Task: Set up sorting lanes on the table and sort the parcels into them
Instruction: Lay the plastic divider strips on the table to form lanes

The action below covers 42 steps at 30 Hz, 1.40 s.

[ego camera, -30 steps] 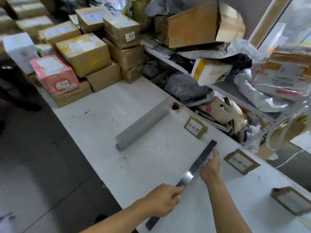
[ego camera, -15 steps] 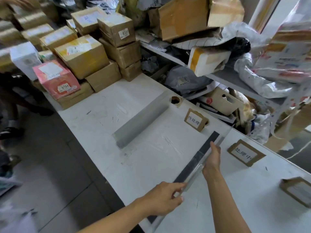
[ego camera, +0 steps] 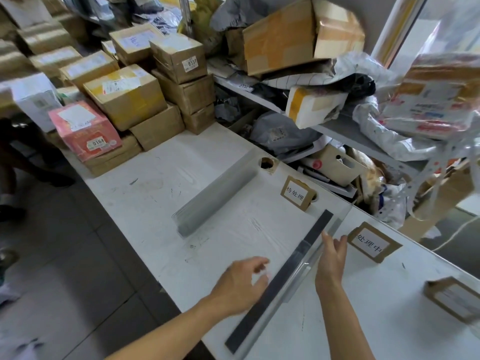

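A long dark divider strip (ego camera: pixel 280 281) lies across the white table (ego camera: pixel 161 183), running from the near edge toward the back. My left hand (ego camera: pixel 239 284) hovers just left of it, fingers apart and blurred, holding nothing. My right hand (ego camera: pixel 331 258) is open just right of the strip, fingers spread close to its far half. A second grey divider (ego camera: pixel 215 198) stands further left. Cardboard label cards (ego camera: pixel 297 193) (ego camera: pixel 372 242) (ego camera: pixel 452 300) mark the lanes along the back edge. Stacked parcels, among them a pink box (ego camera: pixel 83 131) and brown boxes (ego camera: pixel 124 94), fill the table's far left end.
A shelf (ego camera: pixel 337 131) behind the table is crammed with boxes and poly bags, and a plastic-wrapped parcel (ego camera: pixel 431 94) hangs at the upper right. A round hole (ego camera: pixel 266 163) sits in the tabletop near the grey divider. Tiled floor (ego camera: pixel 65 255) lies left of the table.
Both hands held the dark strip and turned it on the table. Now the strip lies flat and both hands have let go and lifted off it.
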Each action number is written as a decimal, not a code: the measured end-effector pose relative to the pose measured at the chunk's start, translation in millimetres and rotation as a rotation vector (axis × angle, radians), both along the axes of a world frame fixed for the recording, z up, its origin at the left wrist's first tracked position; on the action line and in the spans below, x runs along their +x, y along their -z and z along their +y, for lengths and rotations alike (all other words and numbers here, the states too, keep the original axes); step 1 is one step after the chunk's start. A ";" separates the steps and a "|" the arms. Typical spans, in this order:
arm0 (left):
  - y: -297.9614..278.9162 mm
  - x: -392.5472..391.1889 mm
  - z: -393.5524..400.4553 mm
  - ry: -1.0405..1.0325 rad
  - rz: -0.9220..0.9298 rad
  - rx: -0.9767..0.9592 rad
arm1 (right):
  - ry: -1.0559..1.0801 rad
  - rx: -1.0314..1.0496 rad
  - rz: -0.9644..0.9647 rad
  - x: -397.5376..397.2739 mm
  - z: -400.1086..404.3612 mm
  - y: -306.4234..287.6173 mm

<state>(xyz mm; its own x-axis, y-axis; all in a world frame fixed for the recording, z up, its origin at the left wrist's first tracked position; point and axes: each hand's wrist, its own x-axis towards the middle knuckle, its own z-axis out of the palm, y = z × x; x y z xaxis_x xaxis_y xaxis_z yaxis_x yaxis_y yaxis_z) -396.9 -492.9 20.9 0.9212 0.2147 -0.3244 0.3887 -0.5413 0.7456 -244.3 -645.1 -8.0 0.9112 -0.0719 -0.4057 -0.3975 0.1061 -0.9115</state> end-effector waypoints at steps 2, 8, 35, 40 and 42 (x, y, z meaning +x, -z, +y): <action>-3.1 8.0 30.5 -0.106 -0.100 0.132 | 0.060 -0.082 -0.086 -12.6 0.5 -9.1; -16.0 43.9 141.6 -0.353 -0.216 0.389 | 0.135 -0.214 -0.234 -45.4 12.9 -30.5; -140.9 -0.7 195.3 0.067 -0.191 0.036 | -0.330 0.367 0.109 -55.6 236.5 -83.3; -97.6 20.8 193.3 -0.043 -0.226 -0.023 | -0.214 0.286 0.132 -66.2 201.9 -68.0; -71.4 40.5 205.4 -0.085 -0.161 0.126 | -0.163 0.256 0.154 -75.1 184.6 -58.9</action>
